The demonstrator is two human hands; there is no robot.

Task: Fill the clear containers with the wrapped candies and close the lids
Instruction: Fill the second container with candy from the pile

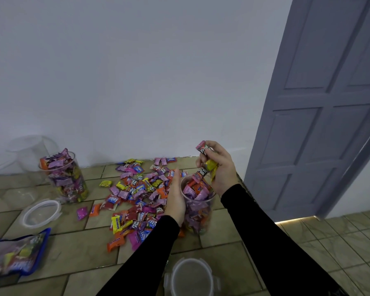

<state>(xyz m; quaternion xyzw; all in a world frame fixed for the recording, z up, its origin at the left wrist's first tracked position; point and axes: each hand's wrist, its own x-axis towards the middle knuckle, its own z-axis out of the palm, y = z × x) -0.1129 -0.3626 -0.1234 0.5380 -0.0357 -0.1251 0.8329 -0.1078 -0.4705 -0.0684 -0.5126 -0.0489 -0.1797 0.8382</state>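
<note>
Right hand gripping candies above jar, left hand steadying

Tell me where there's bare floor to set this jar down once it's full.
Bare tiles lie right of the held jar toward the door, and between the near lid and the candy pile. A smaller patch sits between the far lid and the pile. Left of the jar is crowded.

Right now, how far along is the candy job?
Far jar is heaped full but unlidded; its lid lies beside it. Left hand steadies the near jar, almost full, while right hand drops in candies. Left: floor pile, both lids, including near lid.
</note>
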